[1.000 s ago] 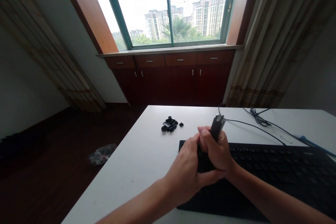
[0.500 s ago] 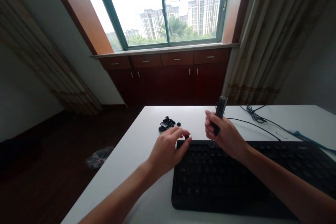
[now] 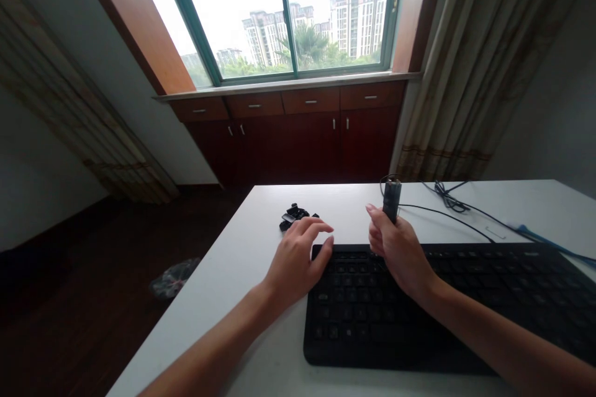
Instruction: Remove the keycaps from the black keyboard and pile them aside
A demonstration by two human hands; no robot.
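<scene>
My right hand is wrapped around a black keycap puller, held upright over the back part of the black keyboard. Metal shows at the puller's top; its lower end is hidden by my fingers and the dark keys. My left hand hovers at the keyboard's back left corner, thumb and fingers apart with nothing visible between them. Just beyond those fingers, a small pile of loose black keycaps lies on the white table, partly covered by my hand.
The white table ends at its left edge, above a dark floor with a clear plastic bag. At the back right lie a coiled black cable, a thin bent wire and a blue cord.
A small black keycap was between my left thumb and fingers; it has left them, and they are apart. My right hand with the puller has lowered slightly and shifted a little right.
</scene>
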